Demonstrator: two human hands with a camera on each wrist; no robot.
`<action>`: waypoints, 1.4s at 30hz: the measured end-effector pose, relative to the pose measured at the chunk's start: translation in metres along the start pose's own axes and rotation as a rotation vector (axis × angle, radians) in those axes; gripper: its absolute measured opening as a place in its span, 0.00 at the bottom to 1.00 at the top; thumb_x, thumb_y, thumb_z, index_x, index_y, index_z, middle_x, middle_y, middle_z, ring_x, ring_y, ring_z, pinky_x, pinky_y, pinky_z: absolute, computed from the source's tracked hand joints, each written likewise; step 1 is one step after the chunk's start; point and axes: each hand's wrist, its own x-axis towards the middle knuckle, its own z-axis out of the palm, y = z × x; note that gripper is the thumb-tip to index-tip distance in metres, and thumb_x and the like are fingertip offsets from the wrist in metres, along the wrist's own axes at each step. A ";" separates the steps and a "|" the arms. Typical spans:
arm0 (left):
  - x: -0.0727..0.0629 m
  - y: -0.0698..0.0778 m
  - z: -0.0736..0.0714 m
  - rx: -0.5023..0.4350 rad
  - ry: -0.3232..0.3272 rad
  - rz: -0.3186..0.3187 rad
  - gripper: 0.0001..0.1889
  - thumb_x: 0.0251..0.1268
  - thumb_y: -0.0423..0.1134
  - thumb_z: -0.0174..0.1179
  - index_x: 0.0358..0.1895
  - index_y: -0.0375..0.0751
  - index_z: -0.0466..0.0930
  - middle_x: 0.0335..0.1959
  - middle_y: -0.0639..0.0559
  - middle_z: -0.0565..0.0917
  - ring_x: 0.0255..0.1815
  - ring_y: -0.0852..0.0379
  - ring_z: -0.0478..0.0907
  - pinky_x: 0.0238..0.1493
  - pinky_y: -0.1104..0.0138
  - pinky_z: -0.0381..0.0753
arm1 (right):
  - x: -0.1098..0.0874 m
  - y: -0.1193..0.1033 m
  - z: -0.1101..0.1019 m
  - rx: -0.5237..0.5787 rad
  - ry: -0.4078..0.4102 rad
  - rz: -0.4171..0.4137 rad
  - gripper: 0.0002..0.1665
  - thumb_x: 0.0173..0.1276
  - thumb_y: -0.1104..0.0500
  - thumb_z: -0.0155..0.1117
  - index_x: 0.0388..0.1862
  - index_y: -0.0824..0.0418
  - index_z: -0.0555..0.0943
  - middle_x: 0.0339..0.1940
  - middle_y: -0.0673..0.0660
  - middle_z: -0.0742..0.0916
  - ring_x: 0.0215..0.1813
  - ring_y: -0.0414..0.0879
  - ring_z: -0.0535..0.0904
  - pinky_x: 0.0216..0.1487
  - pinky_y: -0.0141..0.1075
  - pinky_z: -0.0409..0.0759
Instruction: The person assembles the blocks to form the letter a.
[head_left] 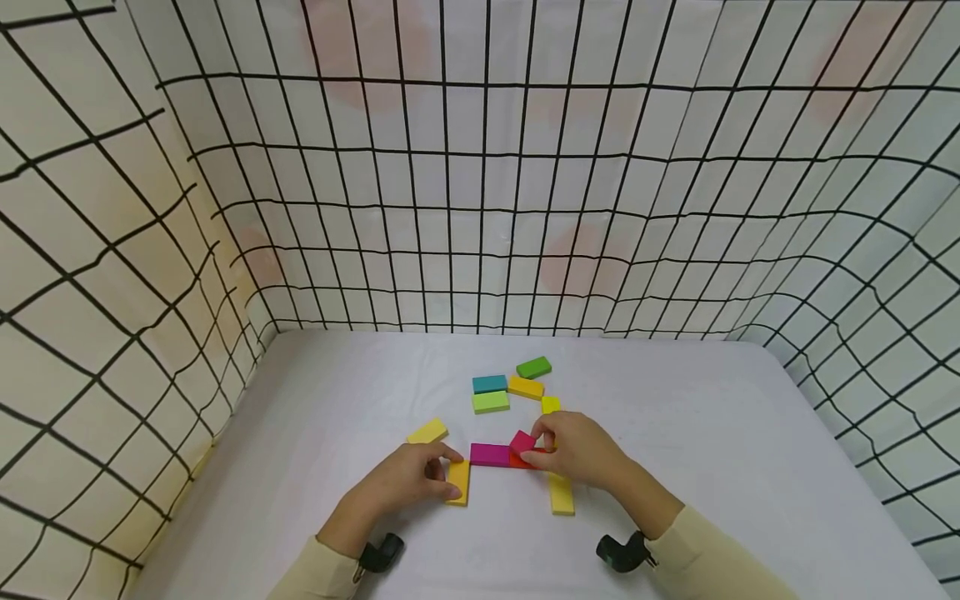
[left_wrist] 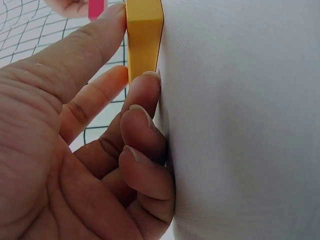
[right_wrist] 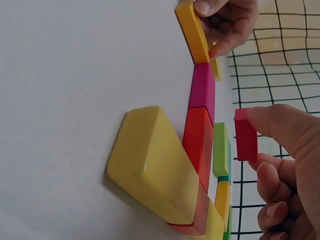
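Note:
In the head view my left hand point(head_left: 405, 481) pinches an orange-yellow block point(head_left: 460, 483) at its two ends, thumb near and fingertip far. That block touches the white table beside the left end of a magenta block point(head_left: 490, 455). My right hand point(head_left: 583, 450) holds a crimson block point(right_wrist: 246, 135) between thumb and fingers, raised above the row. A red block point(right_wrist: 196, 145) continues the row from the magenta one. Near its right end lies a pale yellow block point(head_left: 562, 498), and an orange-red block point(right_wrist: 192, 222) is partly hidden there.
Behind the row lie a teal block point(head_left: 490, 383), a light green block point(head_left: 491, 402), an amber block point(head_left: 526, 387), a green block point(head_left: 534, 367) and a bright yellow block point(head_left: 551, 404). Another yellow block point(head_left: 428, 431) lies beyond the left hand. Black wire grid point(head_left: 487, 154) surrounds the table's back and sides.

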 end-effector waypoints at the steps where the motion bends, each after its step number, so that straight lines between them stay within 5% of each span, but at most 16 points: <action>1: 0.000 0.000 0.000 -0.001 0.001 -0.001 0.23 0.59 0.48 0.75 0.57 0.49 0.84 0.29 0.58 0.79 0.32 0.60 0.74 0.33 0.70 0.72 | -0.002 0.001 0.000 0.007 0.001 -0.010 0.17 0.57 0.42 0.79 0.35 0.47 0.82 0.21 0.45 0.76 0.28 0.40 0.71 0.27 0.30 0.69; 12: -0.001 0.001 -0.001 0.001 -0.002 0.002 0.23 0.59 0.47 0.75 0.57 0.49 0.84 0.30 0.58 0.80 0.32 0.60 0.74 0.33 0.70 0.73 | -0.027 0.007 -0.002 0.037 0.010 -0.009 0.17 0.57 0.42 0.80 0.32 0.47 0.80 0.20 0.45 0.75 0.29 0.38 0.71 0.28 0.29 0.68; 23: 0.000 0.001 0.000 0.010 -0.001 -0.002 0.23 0.59 0.49 0.75 0.57 0.50 0.84 0.30 0.59 0.79 0.32 0.60 0.74 0.33 0.70 0.73 | -0.059 0.012 0.005 -0.042 -0.037 -0.128 0.18 0.56 0.40 0.78 0.30 0.44 0.78 0.18 0.40 0.72 0.25 0.33 0.68 0.27 0.28 0.68; 35: -0.001 0.001 0.000 0.010 0.005 0.003 0.23 0.59 0.49 0.75 0.57 0.50 0.84 0.30 0.59 0.79 0.32 0.60 0.74 0.33 0.70 0.72 | -0.079 0.009 0.012 -0.012 -0.141 -0.129 0.18 0.56 0.38 0.78 0.29 0.45 0.80 0.18 0.39 0.73 0.26 0.32 0.69 0.29 0.28 0.69; 42: -0.002 0.003 -0.001 0.000 0.005 -0.007 0.23 0.59 0.48 0.75 0.57 0.50 0.84 0.30 0.58 0.79 0.32 0.60 0.74 0.33 0.70 0.72 | -0.086 0.009 0.014 -0.068 -0.123 -0.117 0.19 0.54 0.40 0.80 0.28 0.47 0.80 0.17 0.39 0.73 0.24 0.33 0.68 0.29 0.28 0.69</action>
